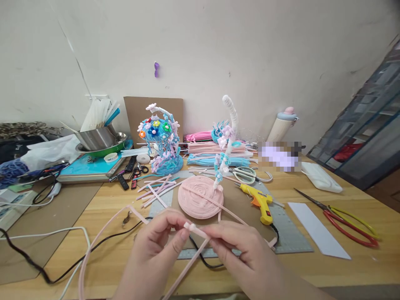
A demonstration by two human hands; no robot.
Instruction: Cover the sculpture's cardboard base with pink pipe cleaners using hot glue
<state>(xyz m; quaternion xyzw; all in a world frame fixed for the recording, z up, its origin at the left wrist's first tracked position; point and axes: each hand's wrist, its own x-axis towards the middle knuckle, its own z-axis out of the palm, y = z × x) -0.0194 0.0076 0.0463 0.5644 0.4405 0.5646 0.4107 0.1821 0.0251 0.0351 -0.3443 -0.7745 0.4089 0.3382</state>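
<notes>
Both hands meet low in the middle of the head view. My left hand pinches one part of a pale pink pipe cleaner, which shows a small white bump where it is bent. Fingers of my right hand close on the same pipe cleaner just to the right. Its long pink lengths trail down between the hands and loop off to the left. Just beyond the fingers lies a flat coiled pink disc. A white curved stem with pink and blue flowers rises from the disc's right edge.
A yellow glue gun rests on the grey cutting mat. Open red-and-yellow-handled scissors lie at right by a white strip. Behind stand a blue flowered lamp-like piece and pipe cleaner bundles. Cables cross the left side.
</notes>
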